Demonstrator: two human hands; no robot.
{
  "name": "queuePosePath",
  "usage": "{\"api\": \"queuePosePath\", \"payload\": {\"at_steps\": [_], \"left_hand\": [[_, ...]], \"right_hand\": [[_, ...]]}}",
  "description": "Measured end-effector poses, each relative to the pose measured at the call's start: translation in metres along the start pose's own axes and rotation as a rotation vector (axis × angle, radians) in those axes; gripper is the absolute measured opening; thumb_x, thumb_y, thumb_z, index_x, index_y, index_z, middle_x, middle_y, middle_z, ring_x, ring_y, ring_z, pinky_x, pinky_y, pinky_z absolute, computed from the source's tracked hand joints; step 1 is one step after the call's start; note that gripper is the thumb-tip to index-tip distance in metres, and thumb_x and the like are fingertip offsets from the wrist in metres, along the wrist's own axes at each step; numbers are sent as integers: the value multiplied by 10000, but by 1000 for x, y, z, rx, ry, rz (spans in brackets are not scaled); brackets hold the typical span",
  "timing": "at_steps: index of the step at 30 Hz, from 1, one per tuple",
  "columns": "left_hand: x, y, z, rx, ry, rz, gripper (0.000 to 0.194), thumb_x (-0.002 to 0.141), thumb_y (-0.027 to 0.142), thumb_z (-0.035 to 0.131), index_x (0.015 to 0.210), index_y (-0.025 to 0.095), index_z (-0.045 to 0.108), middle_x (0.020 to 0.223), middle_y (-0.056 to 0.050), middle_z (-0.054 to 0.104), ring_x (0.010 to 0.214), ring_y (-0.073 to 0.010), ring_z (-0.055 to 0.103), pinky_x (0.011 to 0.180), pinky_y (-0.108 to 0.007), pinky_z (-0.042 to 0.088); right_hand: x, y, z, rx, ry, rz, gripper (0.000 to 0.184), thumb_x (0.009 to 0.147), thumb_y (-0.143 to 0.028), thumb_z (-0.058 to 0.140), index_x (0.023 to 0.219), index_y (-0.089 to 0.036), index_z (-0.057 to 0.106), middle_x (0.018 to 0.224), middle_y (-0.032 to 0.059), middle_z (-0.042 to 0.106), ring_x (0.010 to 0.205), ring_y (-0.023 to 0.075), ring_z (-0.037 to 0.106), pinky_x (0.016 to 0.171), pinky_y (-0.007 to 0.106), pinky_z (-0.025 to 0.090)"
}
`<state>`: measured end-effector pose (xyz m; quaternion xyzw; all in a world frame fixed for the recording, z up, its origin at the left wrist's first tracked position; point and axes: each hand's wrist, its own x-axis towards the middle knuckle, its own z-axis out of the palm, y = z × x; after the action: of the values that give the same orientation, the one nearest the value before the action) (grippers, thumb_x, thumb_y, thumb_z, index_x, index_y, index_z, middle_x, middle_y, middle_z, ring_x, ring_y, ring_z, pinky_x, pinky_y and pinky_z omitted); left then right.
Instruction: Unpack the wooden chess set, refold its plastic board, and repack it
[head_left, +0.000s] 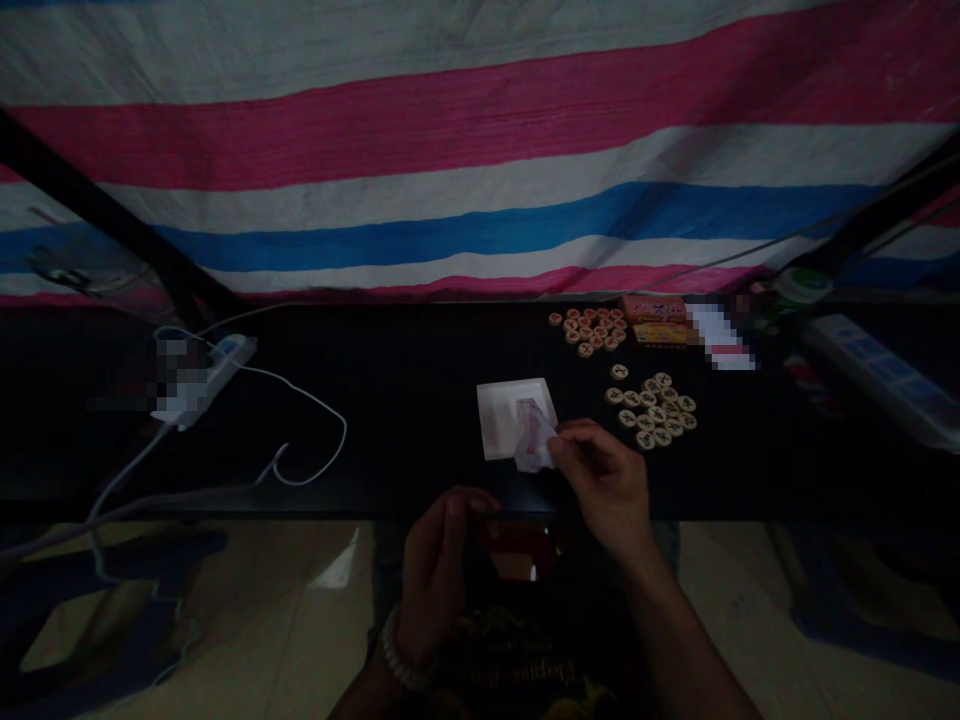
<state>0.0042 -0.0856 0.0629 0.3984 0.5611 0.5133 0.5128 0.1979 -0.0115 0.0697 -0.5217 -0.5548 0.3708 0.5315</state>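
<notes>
My right hand (611,485) pinches a small, crumpled, see-through plastic bag (531,440) with reddish print between thumb and fingers. The bag hangs over the near right part of a shallow white box tray (496,415) lying on the black table. My left hand (442,545), a beaded bracelet on its wrist, is at the table's front edge. Its fingers are loosely bent and apart from the thumb, and I see nothing in them. Right of the tray lie several round Chinese chess pieces with black characters (656,410). Farther back is a group of pieces with red characters (596,328).
A red and yellow box (658,322) stands behind the pieces. White power strips lie at left (214,375) and right (885,375), with a loose white cable (341,440) across the left side. A striped tarp (465,130) hangs behind; stools (135,570) stand below.
</notes>
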Motion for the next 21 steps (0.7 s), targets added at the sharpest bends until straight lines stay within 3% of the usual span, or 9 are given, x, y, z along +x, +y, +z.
{"api": "queuePosePath", "payload": {"at_steps": [2,4,6,9,12,16,21], "left_hand": [[-7,11,2,77,-60,114,343,1014,467,681,1249,229,753,1235,-133,751,1055,-252,725,914,-328,587],[-13,19,5,122,-163,226,530,958,392,761,1455,260,633,1450,-149,647,1300,-318,640,1090,-412,540],[-18,22,11,158,-209,310,619,913,369,804,1484,255,595,1476,-153,614,1351,-340,601,1125,-450,526],[-22,18,17,138,-154,259,494,930,339,776,1397,260,639,1363,-127,671,1210,-290,680,1001,-388,597],[-26,9,16,-10,-139,45,441,894,383,825,1287,244,680,1166,-98,747,937,-229,746,769,-286,625],[-33,6,2,-128,-83,-165,486,851,415,875,1239,233,647,930,-53,761,736,-177,717,649,-236,580],[-37,13,-17,-82,-14,-193,466,830,452,886,1155,237,630,726,11,694,568,-129,610,550,-199,499]], "right_hand": [[-22,-13,0,118,27,82,156,941,-378,741,839,-260,733,843,9,695,698,156,625,599,258,510],[-46,-19,1,229,-6,182,185,931,-401,761,822,-255,729,810,3,675,628,136,570,537,238,461],[-68,-21,3,363,-64,275,207,933,-411,771,827,-240,724,804,5,660,628,127,550,550,233,450],[-93,-18,2,583,-142,360,228,940,-429,770,865,-218,728,856,35,678,732,153,596,645,252,485],[-102,-16,-2,704,-157,427,250,910,-445,801,861,-209,735,871,48,692,780,170,618,681,261,495],[-99,-13,-8,728,-5,550,343,809,-476,881,736,-192,704,711,-1,628,625,116,525,574,212,425],[-96,-8,-11,675,122,745,450,695,-524,951,675,-175,666,611,-36,582,520,75,439,509,188,363]]}}
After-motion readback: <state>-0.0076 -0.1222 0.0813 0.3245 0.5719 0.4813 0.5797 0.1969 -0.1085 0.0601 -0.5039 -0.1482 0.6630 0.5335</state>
